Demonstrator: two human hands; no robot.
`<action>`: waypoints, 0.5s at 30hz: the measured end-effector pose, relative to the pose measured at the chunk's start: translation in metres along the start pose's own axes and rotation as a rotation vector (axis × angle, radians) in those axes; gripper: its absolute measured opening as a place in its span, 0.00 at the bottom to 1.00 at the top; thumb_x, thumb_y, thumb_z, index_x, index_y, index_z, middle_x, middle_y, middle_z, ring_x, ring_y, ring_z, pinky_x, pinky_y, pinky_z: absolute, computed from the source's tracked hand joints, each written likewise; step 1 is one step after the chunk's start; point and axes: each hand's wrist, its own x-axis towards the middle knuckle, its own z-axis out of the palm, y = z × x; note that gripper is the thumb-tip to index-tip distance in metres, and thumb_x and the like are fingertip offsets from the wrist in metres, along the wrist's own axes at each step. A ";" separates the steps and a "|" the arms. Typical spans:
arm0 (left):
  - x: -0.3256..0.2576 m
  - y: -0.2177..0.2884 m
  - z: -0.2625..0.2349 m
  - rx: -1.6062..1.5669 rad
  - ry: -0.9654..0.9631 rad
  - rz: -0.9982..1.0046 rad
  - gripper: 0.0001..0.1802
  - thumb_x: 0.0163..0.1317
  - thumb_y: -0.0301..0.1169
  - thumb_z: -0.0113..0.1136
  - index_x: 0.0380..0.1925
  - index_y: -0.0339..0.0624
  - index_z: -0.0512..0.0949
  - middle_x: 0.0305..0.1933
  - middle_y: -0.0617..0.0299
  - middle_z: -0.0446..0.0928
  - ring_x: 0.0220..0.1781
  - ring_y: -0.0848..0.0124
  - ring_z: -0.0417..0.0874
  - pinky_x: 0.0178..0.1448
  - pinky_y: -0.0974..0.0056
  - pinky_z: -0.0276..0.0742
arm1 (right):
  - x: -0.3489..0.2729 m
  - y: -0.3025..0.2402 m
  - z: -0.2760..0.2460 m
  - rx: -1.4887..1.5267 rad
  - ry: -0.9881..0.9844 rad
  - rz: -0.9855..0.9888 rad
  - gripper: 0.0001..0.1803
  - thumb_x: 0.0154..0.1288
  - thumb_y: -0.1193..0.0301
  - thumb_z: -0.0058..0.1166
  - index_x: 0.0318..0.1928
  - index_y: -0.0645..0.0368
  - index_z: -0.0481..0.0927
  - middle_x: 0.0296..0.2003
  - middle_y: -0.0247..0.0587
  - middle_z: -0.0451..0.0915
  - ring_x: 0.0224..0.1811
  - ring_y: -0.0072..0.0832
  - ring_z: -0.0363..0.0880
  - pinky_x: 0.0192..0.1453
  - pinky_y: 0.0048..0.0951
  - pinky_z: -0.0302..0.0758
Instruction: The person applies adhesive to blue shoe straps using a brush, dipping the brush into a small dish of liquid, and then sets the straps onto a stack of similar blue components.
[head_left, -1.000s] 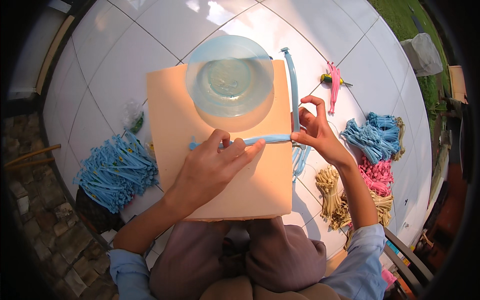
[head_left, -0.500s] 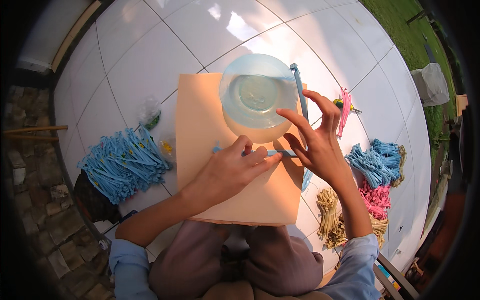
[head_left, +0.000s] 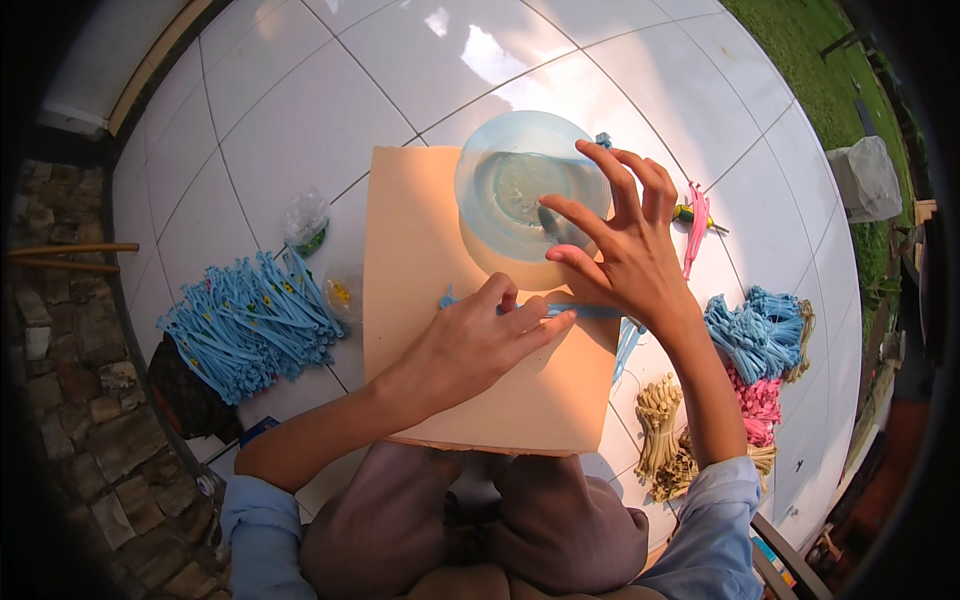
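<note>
A flat light-blue strip [head_left: 588,311] with a knotted left end lies across a tan board [head_left: 500,405] over my lap. My left hand [head_left: 475,340] is closed on the strip near its knot, knuckles bent and one finger stretched along it. A clear bluish plastic bowl [head_left: 482,165], with what looks like liquid in its base, stands at the board's far end. My right hand [head_left: 635,245] hangs open over the bowl's right side, fingers spread and holding nothing. A fingertip shows against the bowl's inside; whether it touches is unclear. Another blue strip [head_left: 603,140] is mostly hidden behind that hand.
A pile of blue strips with yellow bits [head_left: 250,325] lies to the left, beside small plastic bags [head_left: 305,220]. At right are blue bundles [head_left: 755,330], pink bundles [head_left: 755,405], beige bundles [head_left: 658,425], pink strips [head_left: 697,230] and a yellow-green handled tool [head_left: 684,213].
My right hand has lifted away from the strip's right end and moved up over the bowl, its fingers spreading. My left hand keeps its hold on the strip. The whole view has shifted slightly.
</note>
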 end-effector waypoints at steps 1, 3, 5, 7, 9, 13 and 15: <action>0.000 0.000 0.000 0.004 -0.010 0.001 0.25 0.47 0.27 0.54 0.49 0.58 0.75 0.36 0.69 0.67 0.39 0.72 0.68 0.33 0.76 0.77 | 0.000 0.000 -0.001 0.051 0.073 0.026 0.23 0.55 0.46 0.50 0.47 0.42 0.77 0.61 0.40 0.57 0.61 0.41 0.52 0.63 0.46 0.49; 0.000 -0.001 0.000 0.006 -0.019 0.002 0.25 0.47 0.27 0.54 0.49 0.58 0.75 0.35 0.69 0.66 0.39 0.72 0.68 0.33 0.76 0.77 | -0.004 -0.002 -0.014 0.091 0.176 0.099 0.22 0.55 0.52 0.54 0.50 0.43 0.74 0.59 0.41 0.57 0.59 0.41 0.53 0.61 0.44 0.52; 0.000 0.001 -0.001 0.040 -0.020 0.003 0.24 0.48 0.27 0.54 0.49 0.57 0.75 0.34 0.70 0.65 0.38 0.72 0.67 0.32 0.77 0.76 | -0.023 -0.004 -0.020 0.126 0.248 0.156 0.20 0.57 0.55 0.53 0.49 0.45 0.75 0.58 0.42 0.59 0.59 0.42 0.53 0.59 0.43 0.53; -0.001 0.001 -0.001 0.047 -0.016 -0.004 0.24 0.48 0.27 0.54 0.49 0.56 0.75 0.34 0.70 0.65 0.38 0.72 0.67 0.32 0.77 0.75 | -0.044 -0.011 -0.026 0.102 0.254 0.154 0.15 0.59 0.60 0.52 0.46 0.47 0.78 0.56 0.44 0.61 0.56 0.42 0.54 0.58 0.40 0.54; -0.002 0.001 0.002 0.043 -0.008 0.001 0.25 0.48 0.27 0.54 0.50 0.56 0.75 0.33 0.70 0.64 0.37 0.72 0.67 0.31 0.77 0.74 | -0.065 -0.019 -0.029 0.060 0.187 0.177 0.12 0.58 0.62 0.52 0.43 0.47 0.80 0.56 0.44 0.62 0.56 0.42 0.52 0.59 0.40 0.53; -0.002 0.002 0.003 0.051 0.029 0.002 0.24 0.48 0.26 0.54 0.50 0.54 0.75 0.33 0.69 0.64 0.37 0.71 0.67 0.31 0.77 0.73 | -0.088 -0.031 -0.022 0.089 0.086 0.203 0.11 0.55 0.60 0.54 0.39 0.45 0.82 0.56 0.43 0.62 0.58 0.39 0.51 0.61 0.45 0.52; -0.002 0.002 0.004 0.034 0.027 -0.001 0.24 0.48 0.26 0.54 0.50 0.54 0.75 0.34 0.69 0.64 0.37 0.71 0.68 0.31 0.77 0.73 | -0.091 -0.033 -0.018 0.087 0.081 0.199 0.11 0.55 0.59 0.55 0.38 0.44 0.82 0.56 0.41 0.62 0.57 0.39 0.52 0.61 0.45 0.52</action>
